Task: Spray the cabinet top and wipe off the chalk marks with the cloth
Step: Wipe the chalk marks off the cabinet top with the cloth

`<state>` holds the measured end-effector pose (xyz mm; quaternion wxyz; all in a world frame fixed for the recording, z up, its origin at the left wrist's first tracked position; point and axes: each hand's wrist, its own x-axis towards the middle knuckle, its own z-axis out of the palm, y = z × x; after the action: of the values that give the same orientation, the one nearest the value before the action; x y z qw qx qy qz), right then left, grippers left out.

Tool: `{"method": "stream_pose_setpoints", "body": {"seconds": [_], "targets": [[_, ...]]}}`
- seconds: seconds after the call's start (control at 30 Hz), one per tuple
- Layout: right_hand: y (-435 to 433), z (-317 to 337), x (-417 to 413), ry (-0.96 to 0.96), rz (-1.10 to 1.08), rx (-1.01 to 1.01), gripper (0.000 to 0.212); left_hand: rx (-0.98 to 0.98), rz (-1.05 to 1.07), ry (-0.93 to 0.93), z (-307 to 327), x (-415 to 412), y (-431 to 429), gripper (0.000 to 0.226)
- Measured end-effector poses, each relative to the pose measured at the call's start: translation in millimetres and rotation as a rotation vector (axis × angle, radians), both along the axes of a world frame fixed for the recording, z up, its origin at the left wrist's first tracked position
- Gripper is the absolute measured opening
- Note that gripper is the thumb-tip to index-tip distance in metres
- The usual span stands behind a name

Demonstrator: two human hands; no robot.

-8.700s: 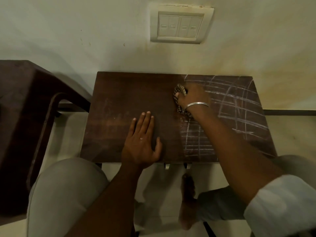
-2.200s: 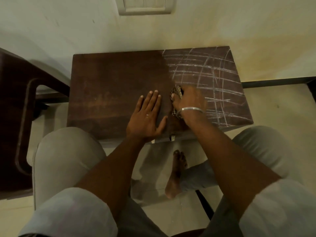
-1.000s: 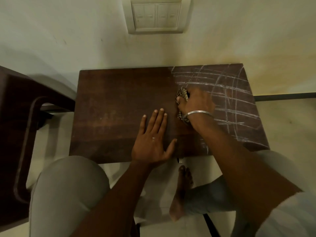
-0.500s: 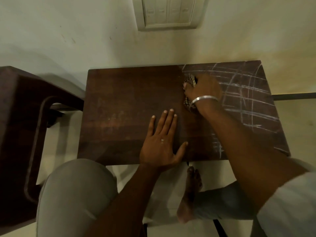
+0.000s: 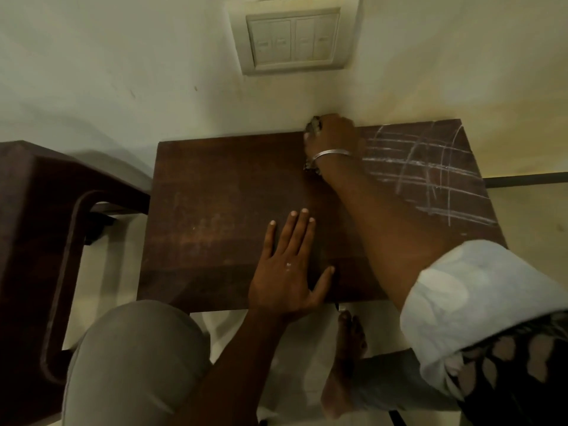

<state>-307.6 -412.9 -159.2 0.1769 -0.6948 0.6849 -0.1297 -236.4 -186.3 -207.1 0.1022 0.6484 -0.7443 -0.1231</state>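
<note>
Most cloth [image 5: 314, 128] hidden under right hand [image 5: 333, 135]

I saw the right hand [image 5: 333, 133] pressing the cloth [image 5: 313, 128] at the cabinet top's [image 5: 221, 195] back edge, chalk marks [image 5: 430, 173] to its right, the left hand [image 5: 289, 272] flat near the front

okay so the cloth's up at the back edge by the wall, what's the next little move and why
Probably drag the cloth rightward along the back edge into the chalk marks. The right hand has it bunched at the wall, the cabinet top left of it looks clean, and lines remain only on the right part. The left hand lies flat, bracing.
</note>
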Motion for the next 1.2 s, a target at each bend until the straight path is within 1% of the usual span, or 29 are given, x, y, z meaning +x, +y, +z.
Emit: {"method": "stream_pose_setpoints", "body": {"seconds": [0.07, 0.17, 0.4, 0.57, 0.77, 0.97, 1.0, 1.1, 1.2], "targets": [[5.3, 0.6, 5.2, -0.009, 0.058, 0.010, 0.037, -0.004, -0.001, 0.004, -0.4, 1.3, 0.0, 0.082], [1.8, 6.5, -7.2, 0.037, 0.097, 0.030, 0.044, -0.010, -0.006, 0.009, -1.6, 2.4, -0.4, 0.081], [-17.1, 3.1, -66.2, 0.114, -0.065, -0.023, 0.047, -0.020, -0.011, 0.022, -1.2, 2.6, -0.7, 0.081], [-13.4, 3.5, -64.3, 0.099, -0.069, -0.018, 0.042, -0.032, -0.005, 0.023, -1.2, 1.3, -1.0, 0.080], [20.7, -4.1, -72.1, 0.128, 0.029, -0.054, 0.035, -0.037, -0.003, 0.021, -2.9, 1.3, 0.4, 0.080], [-16.4, 11.9, -69.5, 0.060, 0.022, 0.022, 0.046, -0.053, -0.003, 0.038, -4.4, 2.6, -0.2, 0.078], [-15.3, 13.8, -69.1, 0.056, 0.019, 0.026, 0.045, -0.053, -0.002, 0.034, -4.5, 2.9, -0.1, 0.078], [7.5, 13.3, -75.5, 0.075, 0.052, 0.019, 0.035, -0.059, 0.006, 0.029, -4.4, 1.8, -1.2, 0.077], [32.3, 7.4, -84.8, 0.110, 0.082, -0.005, 0.034, -0.068, 0.008, 0.029, -6.1, 0.9, 0.5, 0.077]]}}
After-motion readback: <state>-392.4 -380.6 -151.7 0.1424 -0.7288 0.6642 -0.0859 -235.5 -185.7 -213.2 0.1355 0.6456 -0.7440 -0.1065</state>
